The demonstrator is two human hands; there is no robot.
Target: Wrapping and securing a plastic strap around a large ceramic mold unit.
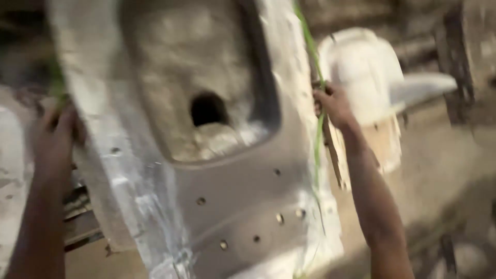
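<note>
- Gripping both long edges of a big grey mould [227,206], tilted up toward the camera.
- Left hand [54,137]: fingers curled over the mould's left edge, closed on it. A bit of green strip [56,82] shows just above the knuckles; motion blur, so finger detail is poor.
- Right hand [335,106]: closed on the right edge, fingers wrapped round the rim and pinching a thin green cord [316,150] that runs along that edge from top to bottom of frame.
- Mould: fills the centre of the view, between both forearms. Deep rounded-rectangle recess [196,67] in the upper half, dark round hole [207,108] near the recess bottom.
- Row of small holes [279,218] scattered across the flat lower face.
- Surface rough, whitish residue along the edges and lower left.
- Behind the right hand: a white moulded piece [367,77], just beside the mould's right edge, lying on a brownish floor [449,170].
- Frame is blurred overall; background top and right too dark to read.
</note>
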